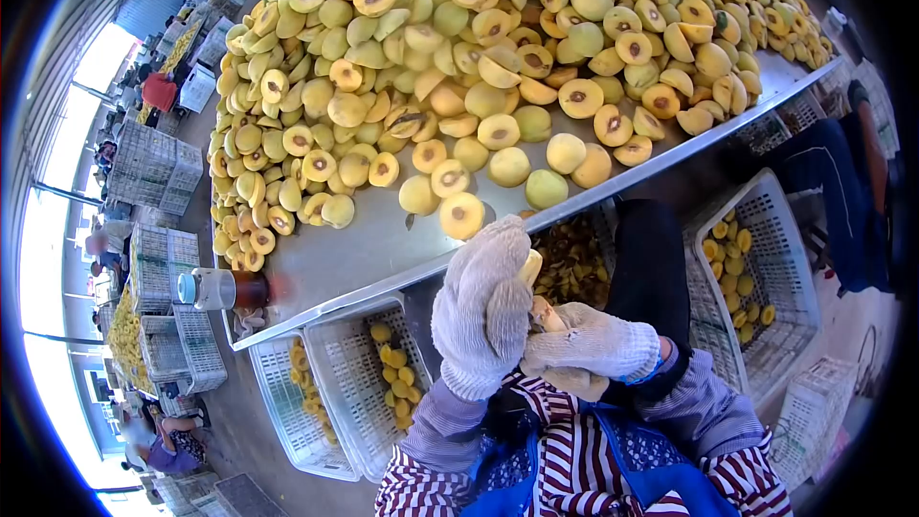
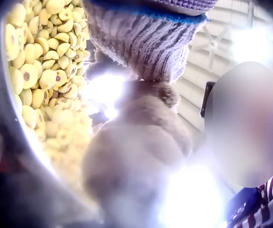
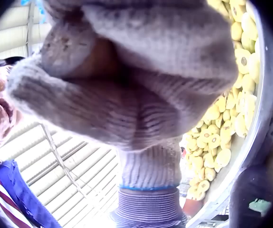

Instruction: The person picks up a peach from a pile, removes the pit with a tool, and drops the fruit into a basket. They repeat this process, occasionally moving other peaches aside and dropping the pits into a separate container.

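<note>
Both hands wear knitted white gloves and meet above the person's lap, just in front of the metal table's edge. In the head view the left hand (image 1: 481,311) holds a piece of yellow fruit (image 1: 531,268), mostly covered by the glove. Close beside it, the right hand (image 1: 593,349) grips a short tool with a pale wooden-looking handle (image 1: 548,316); its working end is hidden. The right wrist view shows the rounded handle end (image 3: 67,50) between thumb and fingers. Glare and blur cover much of the left hand (image 2: 136,137) in its wrist view.
Halved yellow peaches (image 1: 459,215), many with pits, heap on the metal table (image 1: 402,239). A jar of dark liquid (image 1: 225,289) stands at its left corner. White crates (image 1: 359,383) with fruit stand below, another crate (image 1: 766,278) at right. People sit around.
</note>
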`<state>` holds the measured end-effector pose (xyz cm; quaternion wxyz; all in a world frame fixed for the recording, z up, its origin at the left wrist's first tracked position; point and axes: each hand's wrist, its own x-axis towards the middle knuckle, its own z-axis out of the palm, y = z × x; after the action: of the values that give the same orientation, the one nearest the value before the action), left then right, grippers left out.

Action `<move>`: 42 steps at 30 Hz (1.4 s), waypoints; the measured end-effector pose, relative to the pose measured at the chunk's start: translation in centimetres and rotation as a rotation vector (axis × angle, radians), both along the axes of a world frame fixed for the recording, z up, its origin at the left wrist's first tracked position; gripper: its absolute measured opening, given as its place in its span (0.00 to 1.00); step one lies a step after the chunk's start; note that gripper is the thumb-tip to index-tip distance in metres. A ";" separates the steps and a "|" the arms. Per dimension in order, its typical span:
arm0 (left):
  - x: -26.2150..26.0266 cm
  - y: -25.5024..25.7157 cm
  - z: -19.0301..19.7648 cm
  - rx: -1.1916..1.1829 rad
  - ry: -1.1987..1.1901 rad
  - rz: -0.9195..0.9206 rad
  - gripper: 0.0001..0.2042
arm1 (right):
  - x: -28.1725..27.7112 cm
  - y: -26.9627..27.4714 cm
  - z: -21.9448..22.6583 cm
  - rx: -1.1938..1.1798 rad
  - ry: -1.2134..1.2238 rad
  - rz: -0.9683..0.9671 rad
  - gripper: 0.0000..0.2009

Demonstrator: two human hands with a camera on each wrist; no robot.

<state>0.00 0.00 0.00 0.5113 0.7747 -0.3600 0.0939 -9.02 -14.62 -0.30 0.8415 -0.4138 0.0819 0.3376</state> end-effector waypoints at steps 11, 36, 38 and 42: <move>1.7 -0.4 1.1 -0.029 0.084 -0.378 0.18 | -2.5 0.5 -2.7 0.564 0.230 -0.038 0.11; 13.5 5.5 -11.3 0.681 -0.121 0.419 0.21 | 0.9 0.5 -0.1 -0.131 0.217 0.205 0.11; 16.8 3.7 -12.8 0.813 0.044 0.378 0.24 | 0.7 0.4 0.0 -0.170 0.213 0.150 0.11; 16.9 3.0 -10.1 0.323 0.775 0.330 0.22 | 0.4 0.2 -0.5 -0.232 0.210 0.065 0.11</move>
<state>16.86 3.03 -10.11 0.4591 0.8696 -0.0240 -0.1802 -8.61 -14.42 -0.81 0.7634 -0.4732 0.1943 0.3944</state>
